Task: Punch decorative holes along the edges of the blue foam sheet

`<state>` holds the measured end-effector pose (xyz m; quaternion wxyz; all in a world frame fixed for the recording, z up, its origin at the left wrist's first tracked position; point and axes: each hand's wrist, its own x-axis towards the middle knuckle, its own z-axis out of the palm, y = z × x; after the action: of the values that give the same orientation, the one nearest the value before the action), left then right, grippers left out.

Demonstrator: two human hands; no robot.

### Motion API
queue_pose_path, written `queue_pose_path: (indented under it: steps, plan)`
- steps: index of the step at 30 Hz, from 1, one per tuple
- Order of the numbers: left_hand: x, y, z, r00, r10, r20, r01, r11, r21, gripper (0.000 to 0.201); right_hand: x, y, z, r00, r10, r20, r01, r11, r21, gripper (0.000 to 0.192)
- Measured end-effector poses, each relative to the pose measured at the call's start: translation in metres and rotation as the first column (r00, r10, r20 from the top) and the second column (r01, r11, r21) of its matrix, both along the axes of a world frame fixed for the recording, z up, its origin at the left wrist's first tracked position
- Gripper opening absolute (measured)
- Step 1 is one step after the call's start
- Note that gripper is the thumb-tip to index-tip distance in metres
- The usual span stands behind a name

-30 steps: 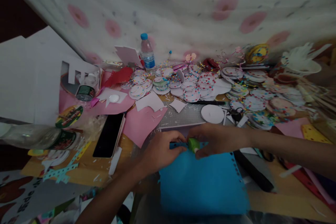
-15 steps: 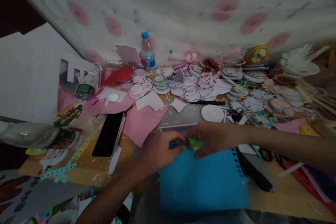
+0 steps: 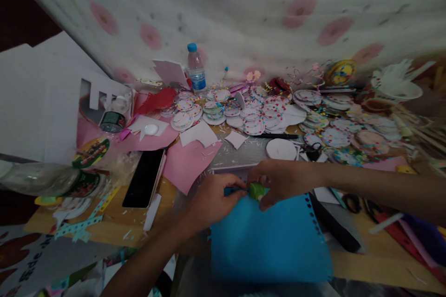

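Note:
A blue paper sheet (image 3: 270, 241) lies on the table in front of me, with a row of punched holes along its right edge. My left hand (image 3: 212, 199) pinches the sheet's far edge. My right hand (image 3: 280, 180) grips a small green punch (image 3: 257, 190) set on that same edge, right beside my left fingers. The two hands almost touch over the punch.
A black phone (image 3: 144, 177) lies left of my hands beside pink paper (image 3: 190, 160). Stacks of dotted paper circles (image 3: 258, 113) fill the back of the table. A water bottle (image 3: 196, 69) stands by the curtain. Scissors (image 3: 313, 151) and a black bar (image 3: 334, 225) lie to the right.
The hands and the green punch have stayed at the sheet's far edge, shifting slightly. The camera view drifted a little.

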<state>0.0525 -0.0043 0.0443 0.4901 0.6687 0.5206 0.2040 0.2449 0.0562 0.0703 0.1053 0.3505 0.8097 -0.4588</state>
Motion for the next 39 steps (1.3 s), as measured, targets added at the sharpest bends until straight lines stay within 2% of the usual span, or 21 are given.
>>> queue_pose_path:
  steps: [7,15,18,20,23,25,28,30,35,39]
  plan:
    - [0.002,0.001,-0.002,1.000,0.015,0.004,-0.015,1.000,0.002,0.017,-0.007,0.003,0.005,0.998,0.030,0.053,-0.028,0.999,-0.040,0.029]
    - [0.002,0.001,-0.003,1.000,0.007,0.019,-0.007,1.000,0.002,0.015,-0.009,0.002,0.002,0.994,0.063,0.092,-0.068,0.996,0.052,0.022]
    - [-0.001,0.002,0.001,0.999,-0.039,-0.006,0.039,0.999,-0.009,0.016,-0.010,-0.002,0.002,0.993,0.067,0.099,-0.076,0.993,0.091,0.021]
    - [-0.003,0.005,0.008,0.994,-0.088,-0.066,0.088,0.996,-0.002,0.033,-0.011,-0.003,0.001,0.993,0.079,0.089,-0.087,0.991,0.100,0.021]
    - [-0.001,0.009,0.020,0.964,-0.148,-0.221,0.162,0.986,0.046,0.081,-0.013,-0.004,0.000,0.994,0.094,0.050,-0.099,0.989,0.108,0.024]
    - [0.004,0.013,0.024,0.930,-0.220,-0.295,0.246,0.968,0.052,0.090,-0.015,-0.005,-0.001,0.996,0.088,0.018,-0.090,0.988,0.123,0.030]
    - [0.013,0.017,0.020,0.895,-0.306,-0.324,0.324,0.946,0.001,0.079,-0.016,-0.006,-0.003,0.998,0.069,-0.009,-0.067,0.987,0.149,0.038]
    - [0.017,0.017,0.012,0.910,-0.286,-0.300,0.300,0.954,0.000,0.074,-0.015,-0.008,-0.006,0.998,0.060,-0.022,-0.056,0.986,0.155,0.036]
    - [0.017,0.011,-0.007,0.946,-0.234,-0.223,0.260,0.961,0.094,0.069,-0.011,-0.015,-0.016,0.998,0.040,-0.053,-0.031,0.987,0.160,0.029]
    - [0.018,0.011,-0.009,0.932,-0.248,-0.266,0.278,0.957,0.082,0.067,-0.009,-0.016,-0.026,0.986,0.028,-0.161,-0.009,0.993,0.119,0.025]
